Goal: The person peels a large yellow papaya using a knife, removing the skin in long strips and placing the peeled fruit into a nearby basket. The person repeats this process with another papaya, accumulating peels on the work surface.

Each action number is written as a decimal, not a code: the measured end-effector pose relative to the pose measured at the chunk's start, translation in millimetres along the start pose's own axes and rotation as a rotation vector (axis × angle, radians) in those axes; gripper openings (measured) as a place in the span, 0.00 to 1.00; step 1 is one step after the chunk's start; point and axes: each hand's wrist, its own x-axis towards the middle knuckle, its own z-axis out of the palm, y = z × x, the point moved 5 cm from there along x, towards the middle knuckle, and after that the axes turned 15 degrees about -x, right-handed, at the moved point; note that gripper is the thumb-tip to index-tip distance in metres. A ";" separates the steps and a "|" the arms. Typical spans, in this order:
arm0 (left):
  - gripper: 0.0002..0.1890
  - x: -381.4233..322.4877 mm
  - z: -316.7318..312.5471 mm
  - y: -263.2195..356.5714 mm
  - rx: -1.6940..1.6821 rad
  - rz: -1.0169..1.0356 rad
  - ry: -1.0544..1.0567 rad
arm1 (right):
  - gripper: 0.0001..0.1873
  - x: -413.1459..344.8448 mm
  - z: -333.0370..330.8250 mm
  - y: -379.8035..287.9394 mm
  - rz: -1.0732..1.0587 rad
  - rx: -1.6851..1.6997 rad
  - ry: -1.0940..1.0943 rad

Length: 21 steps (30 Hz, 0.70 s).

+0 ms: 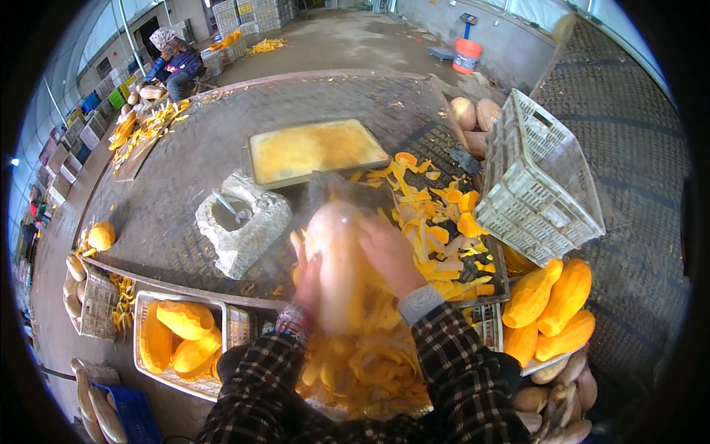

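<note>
An unpeeled, pale tan squash point(335, 266) stands lengthwise before me, blurred by motion. Along its left side lies my left hand point(308, 280), and my right hand point(388, 252) presses on its upper right side. No peeler or knife can be made out in either hand. Below the squash, a heap of orange peelings point(360, 372) fills the space at my lap. More peel strips and cut end pieces point(438, 238) are scattered on the dark table to the right.
A hollowed white block point(244, 222) holds a metal-handled tool point(224, 202). Behind it sits a yellow-stained tray point(316, 150). Peeled squashes fill a left crate point(180, 391) and lie at right point(549, 305). An upended plastic crate point(538, 177) stands beside the table. A person point(177, 61) sits far left.
</note>
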 end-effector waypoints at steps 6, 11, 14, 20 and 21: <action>0.38 -10.9 6.2 3.0 0.002 -0.050 0.063 | 0.17 -42.4 -18.7 -43.4 -0.158 -0.232 -0.099; 0.36 -9.0 1.3 -4.4 -0.019 -0.066 0.114 | 0.22 -178.2 -40.7 -77.6 -0.244 -0.206 -0.210; 0.36 -7.9 -3.4 -10.8 -0.074 -0.099 0.100 | 0.23 -215.3 -55.1 -70.9 -0.166 -0.060 -0.337; 0.38 -0.2 -6.3 -17.1 -0.181 -0.055 0.067 | 0.18 -86.6 -68.0 -44.4 -0.158 -0.169 0.021; 0.40 1.0 -6.3 -16.0 -0.213 -0.033 0.027 | 0.17 -53.1 -58.4 -43.1 -0.143 -0.187 0.050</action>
